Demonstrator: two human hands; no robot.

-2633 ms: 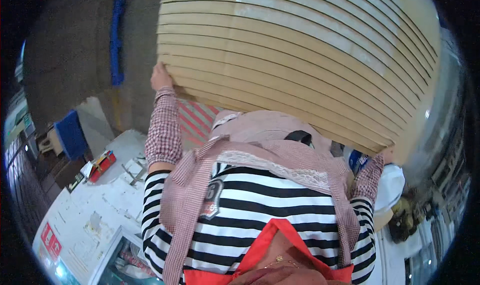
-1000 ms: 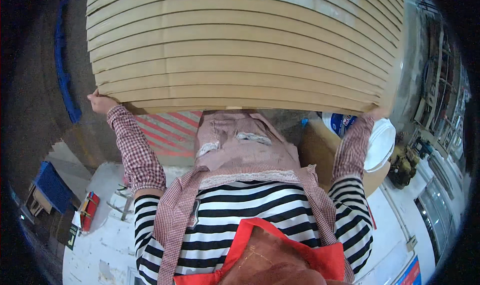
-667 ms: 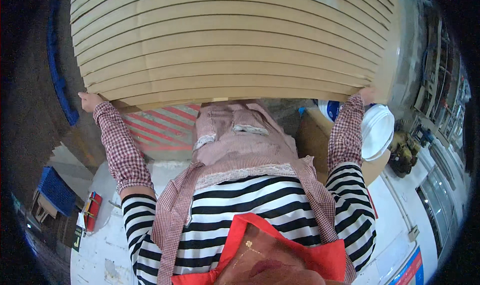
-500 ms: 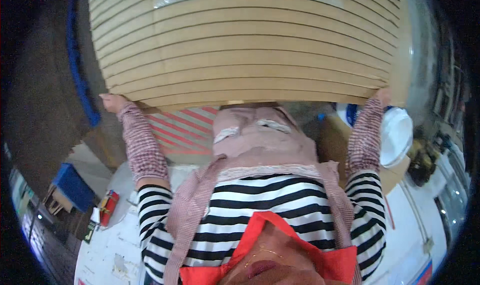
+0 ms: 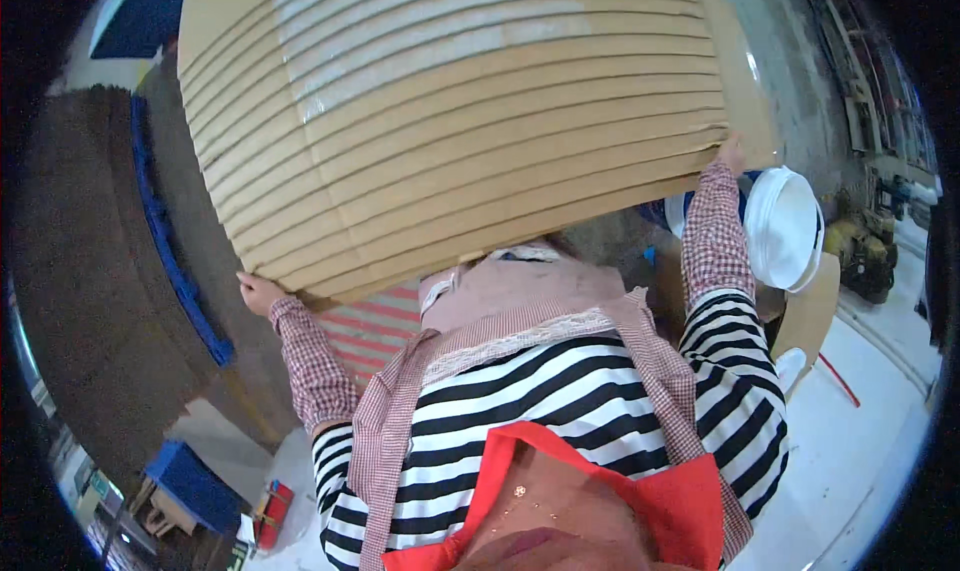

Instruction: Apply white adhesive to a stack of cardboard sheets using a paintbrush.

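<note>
While a big stack of cardboard sheets (image 5: 470,121) fills the far half of the view, raised ahead of the chest, both hands grip its near edge. At the left corner, the left hand (image 5: 258,293) has its fingers curled under the stack; at the right corner, the right hand (image 5: 733,156) clasps it. Right of the stack sits a white bucket (image 5: 785,229).

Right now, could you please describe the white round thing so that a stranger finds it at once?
Start from the big stack of tan cardboard sheets that fills the upper view. Follow its lower edge to the right hand, at its right corner. Just right of that checked sleeve is the white bucket, the only round, plain white thing there.
</note>
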